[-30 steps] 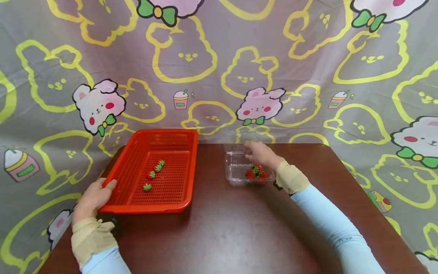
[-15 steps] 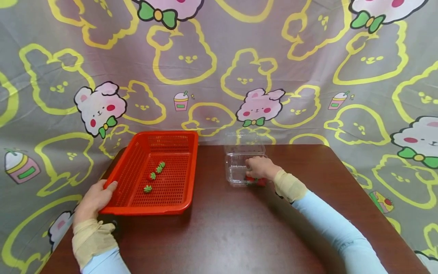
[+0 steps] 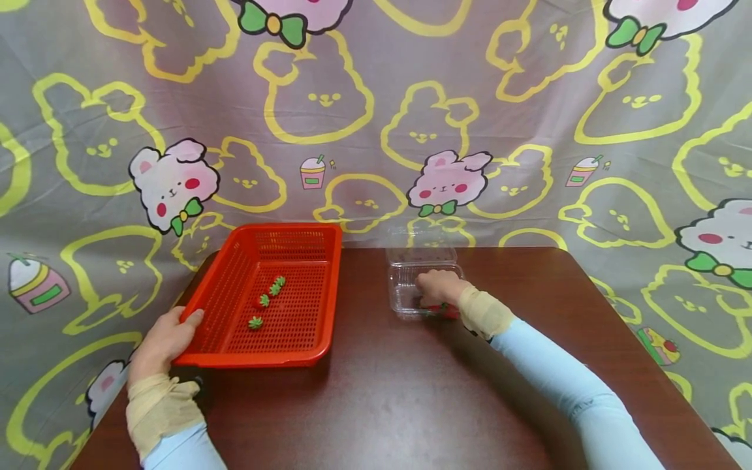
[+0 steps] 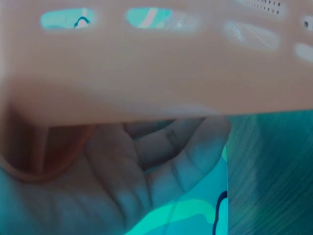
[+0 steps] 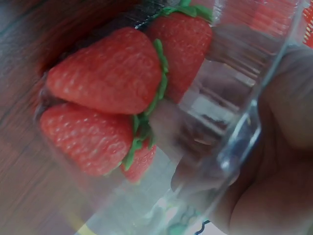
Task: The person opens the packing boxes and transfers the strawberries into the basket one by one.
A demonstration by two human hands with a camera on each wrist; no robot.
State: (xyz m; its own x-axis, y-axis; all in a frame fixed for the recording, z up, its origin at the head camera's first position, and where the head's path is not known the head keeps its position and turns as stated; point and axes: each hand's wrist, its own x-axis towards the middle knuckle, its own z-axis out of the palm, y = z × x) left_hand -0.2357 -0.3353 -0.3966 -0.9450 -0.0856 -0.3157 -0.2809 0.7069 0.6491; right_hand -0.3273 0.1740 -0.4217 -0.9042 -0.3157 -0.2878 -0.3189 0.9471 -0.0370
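A red mesh basket (image 3: 247, 358) sits on the left of the table with three strawberries (image 3: 255, 322) lying in it, green tops up. My left hand (image 3: 167, 339) grips its near-left corner, thumb over the rim. The left wrist view shows the basket (image 4: 146, 63) above my left hand (image 4: 146, 166), whose fingers are curled beneath it. My right hand (image 3: 437, 287) reaches down into a clear plastic box (image 3: 402, 287), covering most of the strawberries (image 3: 451, 312) in its near-right corner. In the right wrist view, strawberries (image 5: 105, 78) press against the box wall (image 5: 244, 132). My right hand (image 5: 279, 186) is beside them, its grip hidden.
The dark brown table (image 3: 382, 391) has bare wood in front of both containers. The box's clear lid (image 3: 420, 241) stands open at the back. A grey cartoon-print cloth (image 3: 529, 130) hangs behind and around the table.
My right hand has moved from the box's far edge down and nearer, into the box over the strawberries. The left hand and basket have stayed put.
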